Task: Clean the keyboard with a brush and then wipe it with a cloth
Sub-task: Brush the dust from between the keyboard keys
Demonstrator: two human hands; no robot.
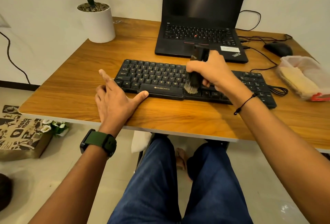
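Under my right hand [212,71] lay the keyboard [160,79], flat on the desk [160,114] and close to its near edge. My fingers were curled round the black handle of the brush [195,73], which stood nearly upright with its pale bristles down on the keys just right of the space bar. My knuckles covered most of the handle, so only its top end and the bristle tuft showed, and that hand and wrist hid the keys beneath them. A thin black cord circled that wrist.

To the left of the brush, my left hand [114,98] rested on the desk at the keyboard's left end, fingers spread and straight, the thumb touching the front edge by the space bar. My fingertips lay against the keyboard's left corner.

Beyond my right hand stood an open laptop [201,32] with a dark screen, its top cut off by the frame. Far to the right of my grip, a yellowish cloth [300,82] lay in a clear plastic bag, partly out of view; its folds were hard to read. A mouse [278,48] sat behind it, with cables trailing. A white plant pot [97,23] stood beyond my left hand.
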